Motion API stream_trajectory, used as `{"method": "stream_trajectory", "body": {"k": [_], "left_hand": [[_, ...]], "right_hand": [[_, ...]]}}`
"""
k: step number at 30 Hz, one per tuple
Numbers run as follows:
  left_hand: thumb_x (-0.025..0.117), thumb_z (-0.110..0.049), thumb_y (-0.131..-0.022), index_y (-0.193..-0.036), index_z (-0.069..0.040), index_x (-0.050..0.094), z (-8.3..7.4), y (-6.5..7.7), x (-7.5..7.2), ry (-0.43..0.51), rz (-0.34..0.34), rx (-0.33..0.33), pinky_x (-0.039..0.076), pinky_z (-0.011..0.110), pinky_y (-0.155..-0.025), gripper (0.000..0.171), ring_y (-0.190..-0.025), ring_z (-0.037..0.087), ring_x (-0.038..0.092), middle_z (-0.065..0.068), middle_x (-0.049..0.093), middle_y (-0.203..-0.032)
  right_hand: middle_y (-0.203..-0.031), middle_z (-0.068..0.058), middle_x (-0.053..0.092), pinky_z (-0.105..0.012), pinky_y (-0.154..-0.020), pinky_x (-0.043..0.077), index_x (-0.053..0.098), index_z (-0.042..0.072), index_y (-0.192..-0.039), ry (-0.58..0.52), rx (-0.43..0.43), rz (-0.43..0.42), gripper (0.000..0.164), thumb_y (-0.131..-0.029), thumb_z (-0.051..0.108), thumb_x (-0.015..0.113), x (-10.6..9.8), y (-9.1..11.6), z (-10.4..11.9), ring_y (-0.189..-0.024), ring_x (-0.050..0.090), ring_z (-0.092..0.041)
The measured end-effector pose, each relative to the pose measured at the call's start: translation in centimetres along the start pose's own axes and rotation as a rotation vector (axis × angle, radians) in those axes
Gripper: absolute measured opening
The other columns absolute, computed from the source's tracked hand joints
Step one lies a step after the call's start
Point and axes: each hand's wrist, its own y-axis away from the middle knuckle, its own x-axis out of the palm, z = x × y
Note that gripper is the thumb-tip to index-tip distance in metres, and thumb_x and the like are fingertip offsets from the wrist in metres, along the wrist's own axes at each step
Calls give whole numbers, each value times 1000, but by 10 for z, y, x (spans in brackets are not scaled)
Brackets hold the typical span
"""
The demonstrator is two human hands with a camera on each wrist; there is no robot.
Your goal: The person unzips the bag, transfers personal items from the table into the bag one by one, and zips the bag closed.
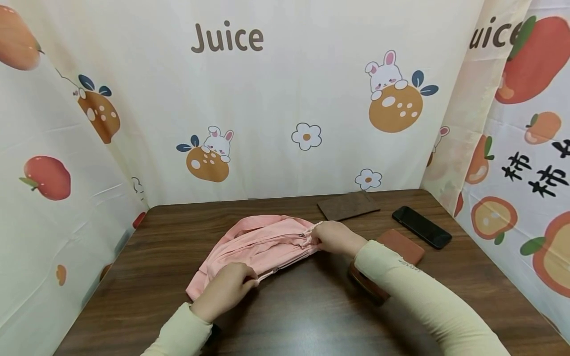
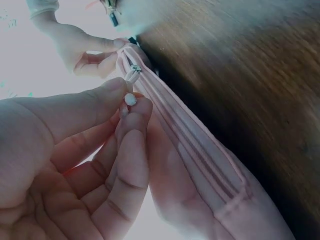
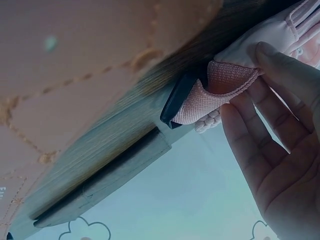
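A pink fabric bag [image 1: 262,244] lies on the wooden table with its strap loop toward the back. My left hand [image 1: 228,289] is at its near edge. Between thumb and forefinger it pinches the pale cord pull [image 2: 130,99] of the zipper [image 2: 190,145], as the left wrist view shows. At the bag's right end my right hand [image 1: 336,237] pinches the fabric with thumb and fingers. Just beside those fingers, in the right wrist view, a pink mesh pocket [image 3: 232,77] gapes, with a dark strip [image 3: 180,95] behind it. The bag's inside is hidden.
A black phone [image 1: 422,227] lies at the right. Nearer is a brown leather item [image 1: 403,244], partly under my right forearm, with another brown item [image 1: 369,284] beside it. A dark brown flat piece [image 1: 347,205] lies at the back edge, before a printed curtain [image 1: 267,99].
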Motion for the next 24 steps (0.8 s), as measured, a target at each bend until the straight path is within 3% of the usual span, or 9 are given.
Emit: {"method": "stream_trajectory", "body": {"k": [7,24], "left_hand": [[76,-12,-80,-68,-19,68,4,10,-8,23,17,-57,47,24,-66,15,-68,-1,54,-15,59,-66],[75,-12,-81,-69,-20,67,11,30,-22,41,32,-104,42,21,-62,17,-64,-5,46,-17,56,-65]], "right_hand": [[-66,9,58,-26,-58,44,61,20,-64,1,1,-7,21,-75,13,78,-2,3,-1,-62,50,-6],[-63,8,51,-26,-56,39,56,19,-61,-8,-2,-4,27,-76,13,77,-2,4,-6,-60,43,-6]]}}
